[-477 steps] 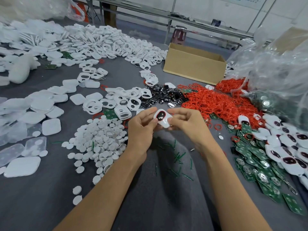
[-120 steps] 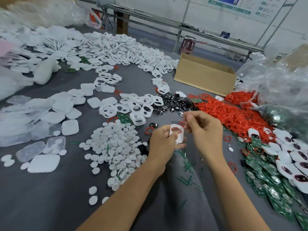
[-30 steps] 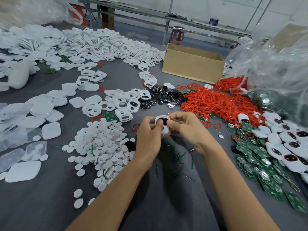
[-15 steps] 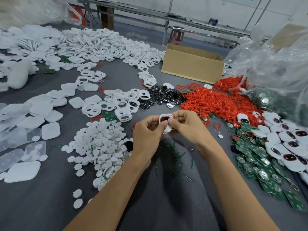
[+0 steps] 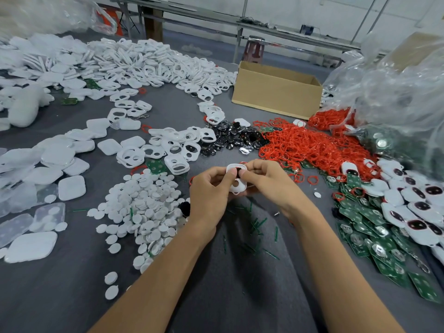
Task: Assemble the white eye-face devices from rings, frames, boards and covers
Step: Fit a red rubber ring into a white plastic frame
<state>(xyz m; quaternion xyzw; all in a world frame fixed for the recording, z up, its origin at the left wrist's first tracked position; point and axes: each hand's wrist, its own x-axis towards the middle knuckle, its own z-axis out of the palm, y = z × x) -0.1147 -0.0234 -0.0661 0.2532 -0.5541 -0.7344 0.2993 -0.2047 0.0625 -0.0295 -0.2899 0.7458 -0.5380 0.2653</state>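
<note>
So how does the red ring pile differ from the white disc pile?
The red ring pile is thin open loops, tangled, beyond the right hand; the white disc pile is solid flat rounds, loosely overlapping, beside the left hand. Both lie in heaps on the grey table.
</note>
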